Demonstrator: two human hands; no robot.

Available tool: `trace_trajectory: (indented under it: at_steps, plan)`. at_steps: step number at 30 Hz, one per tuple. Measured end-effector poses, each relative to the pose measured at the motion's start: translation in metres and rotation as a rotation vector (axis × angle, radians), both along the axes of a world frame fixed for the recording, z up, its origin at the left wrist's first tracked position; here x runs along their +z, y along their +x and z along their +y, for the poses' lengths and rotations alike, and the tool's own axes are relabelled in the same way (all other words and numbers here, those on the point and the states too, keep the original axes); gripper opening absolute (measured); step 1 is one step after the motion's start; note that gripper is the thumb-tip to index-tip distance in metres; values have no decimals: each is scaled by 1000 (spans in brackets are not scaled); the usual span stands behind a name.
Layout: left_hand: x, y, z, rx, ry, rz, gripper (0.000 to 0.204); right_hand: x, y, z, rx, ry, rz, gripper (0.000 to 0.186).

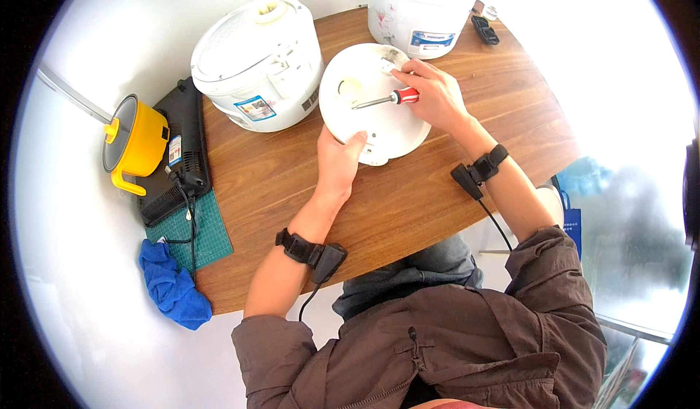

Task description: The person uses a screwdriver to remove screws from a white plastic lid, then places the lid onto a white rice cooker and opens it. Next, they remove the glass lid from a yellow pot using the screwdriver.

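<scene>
Here, closest to us, is the brown jacket (437, 343) of the person at the desk (467, 183). Out in front, the round white lid (386, 128) is held over the middle of the desk, its broad face turned up; whether its edge touches the wood, I can't tell. The left hand (340, 157) grips its near left rim, thumb on top. The right hand (434, 92) grasps the red-handled screwdriver (397, 98), fingers over the lid's upper right side, the tip pointing left, close by a round opening. Just left of the lid sits a white rice cooker (255, 66); behind it, a second white cooker (415, 15), with a small black clip (485, 30) to its right. Over on the far left: a yellow pot (142, 139), a black box (182, 125), a green mat (211, 227) and, at the desk's corner, a crumpled blue cloth (173, 285).
</scene>
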State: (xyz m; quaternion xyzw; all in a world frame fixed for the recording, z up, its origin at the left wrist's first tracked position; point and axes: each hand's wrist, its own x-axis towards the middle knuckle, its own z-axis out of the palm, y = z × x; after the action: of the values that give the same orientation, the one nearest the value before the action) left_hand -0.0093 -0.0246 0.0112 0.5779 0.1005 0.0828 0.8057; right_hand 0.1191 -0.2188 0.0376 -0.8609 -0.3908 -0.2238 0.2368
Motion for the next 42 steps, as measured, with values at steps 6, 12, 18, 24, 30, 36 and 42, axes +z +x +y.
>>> trace_trajectory:
  at_steps: [6,12,18,24,30,36,42]
  plan:
    - [-4,1,0,-2,-1,-21,40,-1,2,0,-7,-33,16,49]
    - [-3,-1,0,2,18,-14,42,5,-4,-1,-25,14,122,47]
    - [-4,0,0,-1,18,-7,42,7,-7,-1,-42,11,137,46]
    - [-9,1,1,3,10,-35,41,8,-7,-2,-47,17,166,43]
    - [-6,0,2,-9,12,-25,40,4,-5,-3,-44,37,165,47]
    - [-5,0,2,-20,30,-25,44,2,-5,-3,-33,22,129,50]
    - [2,-2,1,-21,18,1,44,4,-8,-4,-21,-24,131,48]
